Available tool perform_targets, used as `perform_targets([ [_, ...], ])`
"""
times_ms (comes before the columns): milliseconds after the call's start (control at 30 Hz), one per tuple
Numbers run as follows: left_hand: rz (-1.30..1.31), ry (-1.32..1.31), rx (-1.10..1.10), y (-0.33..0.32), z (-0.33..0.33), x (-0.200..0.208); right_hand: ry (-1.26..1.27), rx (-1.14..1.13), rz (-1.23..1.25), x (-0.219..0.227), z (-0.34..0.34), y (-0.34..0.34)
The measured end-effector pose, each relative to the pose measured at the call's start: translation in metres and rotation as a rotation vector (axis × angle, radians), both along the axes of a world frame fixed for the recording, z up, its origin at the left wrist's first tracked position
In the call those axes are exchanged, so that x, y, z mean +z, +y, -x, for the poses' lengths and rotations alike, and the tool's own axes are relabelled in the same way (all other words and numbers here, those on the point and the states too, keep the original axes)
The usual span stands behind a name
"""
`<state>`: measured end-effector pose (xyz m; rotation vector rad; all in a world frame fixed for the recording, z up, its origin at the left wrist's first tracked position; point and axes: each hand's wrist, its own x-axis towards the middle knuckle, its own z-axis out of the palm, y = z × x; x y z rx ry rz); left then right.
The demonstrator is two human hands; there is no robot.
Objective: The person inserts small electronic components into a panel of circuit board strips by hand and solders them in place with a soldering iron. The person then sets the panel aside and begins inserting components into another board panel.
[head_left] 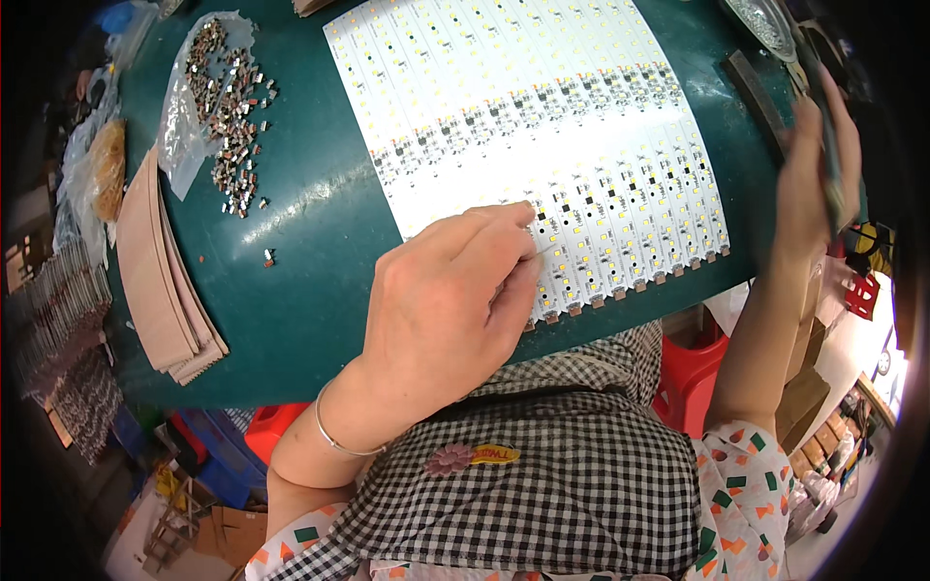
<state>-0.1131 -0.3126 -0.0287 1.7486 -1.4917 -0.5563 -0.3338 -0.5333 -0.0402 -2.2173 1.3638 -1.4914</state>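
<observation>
While one left hand (450, 290) touches one LED panel (542, 126), parts (228, 116) lie uncountable.

1 white LED panel (542, 136), 2 hands, 1 component bag (194, 97).

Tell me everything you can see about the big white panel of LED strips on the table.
The white LED panel is a broad sheet of many narrow circuit strips joined side by side, each dotted with small yellow LED chips and a band of darker parts across its middle. It lies flat on the dark green table, with small tan tabs along its near edge. The left hand rests on its near left corner, pinching something thin against the board. The right hand is raised just off its right edge, apparently not touching it.
</observation>
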Motion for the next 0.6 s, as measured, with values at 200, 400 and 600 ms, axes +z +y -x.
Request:
perform_targets([
  [200,0.041,-0.027,0.07,0.012,-0.006,0.008,0.117,0.046,0.057,0.003,0.012,-0.005],
  [400,0.042,0.015,0.041,0.009,-0.004,-0.004,-0.225,0.483,-0.319,0.014,0.015,0.106],
  [600,0.025,0.008,0.018,0.009,-0.007,-0.003,-0.054,0.759,-0.355,0.009,0.005,0.129],
])
